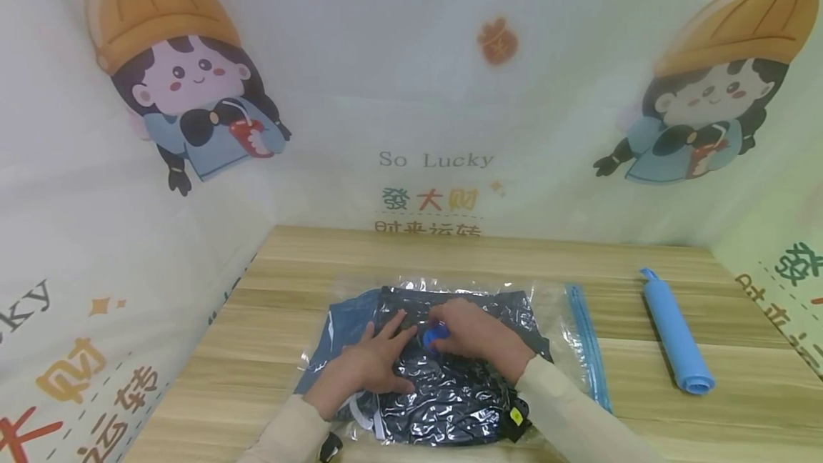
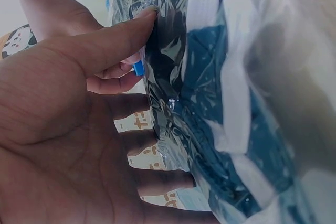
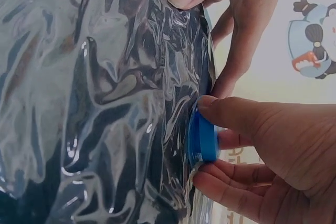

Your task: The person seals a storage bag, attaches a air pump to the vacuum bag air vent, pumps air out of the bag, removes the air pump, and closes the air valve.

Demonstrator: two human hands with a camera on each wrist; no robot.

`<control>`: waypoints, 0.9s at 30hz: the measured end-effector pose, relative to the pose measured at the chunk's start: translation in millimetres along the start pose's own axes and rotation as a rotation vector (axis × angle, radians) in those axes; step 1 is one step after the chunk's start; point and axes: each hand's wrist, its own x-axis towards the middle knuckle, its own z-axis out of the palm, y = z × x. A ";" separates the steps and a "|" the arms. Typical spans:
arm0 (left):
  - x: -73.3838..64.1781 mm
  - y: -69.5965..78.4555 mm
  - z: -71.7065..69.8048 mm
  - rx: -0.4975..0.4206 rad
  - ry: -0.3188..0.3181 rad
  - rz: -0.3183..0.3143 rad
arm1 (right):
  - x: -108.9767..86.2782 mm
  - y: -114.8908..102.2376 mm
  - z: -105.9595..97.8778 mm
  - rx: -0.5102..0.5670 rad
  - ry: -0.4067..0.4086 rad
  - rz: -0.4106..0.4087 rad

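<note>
A clear vacuum storage bag (image 1: 553, 306) lies flat on the table, with dark and blue folded clothing (image 1: 444, 406) inside; its plastic is wrinkled over the cloth. My right hand (image 1: 479, 334) pinches the round blue valve cap (image 3: 206, 137) on top of the bag, thumb on one side and fingers on the other. Just left of the cap, my left hand (image 1: 373, 363) rests on the bag with fingers spread. In the left wrist view, the left thumb and fingertips (image 2: 149, 14) touch the plastic. Whether the cap is seated on its valve I cannot tell.
A blue hand pump (image 1: 678, 334) lies on the wooden table (image 1: 257, 320) at the right. The bag's blue zip strip (image 1: 588, 349) runs along its right edge. A printed cloth backdrop (image 1: 328, 106) hangs behind and at both sides.
</note>
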 end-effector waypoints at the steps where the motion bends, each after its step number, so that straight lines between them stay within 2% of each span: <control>1: -0.3 0.3 -0.3 0.001 0.001 0.000 | 0.0 -0.7 0.2 -0.007 0.005 0.007; 16: -0.7 1.2 -0.1 0.001 0.017 0.007 | 4.3 -9.3 13.4 -0.242 0.056 0.136; 22: -0.9 0.0 -0.7 -0.001 0.017 0.003 | 0.7 -10.9 17.3 -0.228 0.116 0.156; 27: -1.2 0.1 0.0 0.005 0.010 0.002 | -2.3 -8.6 13.0 -0.182 0.086 0.150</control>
